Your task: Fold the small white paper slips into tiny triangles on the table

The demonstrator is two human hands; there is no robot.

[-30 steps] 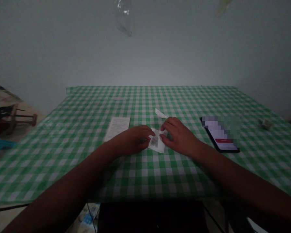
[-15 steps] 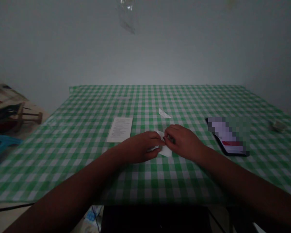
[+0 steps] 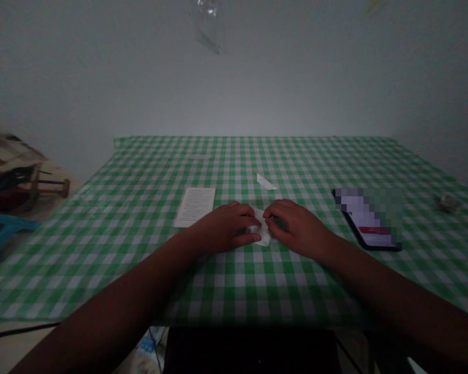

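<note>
A small white piece of paper [image 3: 264, 239] lies on the checked tablecloth between my hands, partly hidden by the fingers. My left hand [image 3: 228, 228] grips its left side, thumb near me and curled fingers beyond. On the other side, my right hand [image 3: 296, 227] pinches the upper right edge between thumb and fingertips. Just beyond the hands rests a slanted slip of printed paper [image 3: 265, 182]. A larger printed sheet [image 3: 197, 206] lies flat behind my left wrist.
A smartphone [image 3: 382, 247] with a partly blurred screen lies right of my right hand. Further right is a small crumpled object [image 3: 447, 202]. The green and white tablecloth [image 3: 242, 291] reaches the wall. Left of the table stand a blue stool [image 3: 5, 228] and wooden furniture.
The paper has turned and shifted slightly between my hands. My left hand has moved a little away from me, its fingers more spread. The right hand stays nearly in place.
</note>
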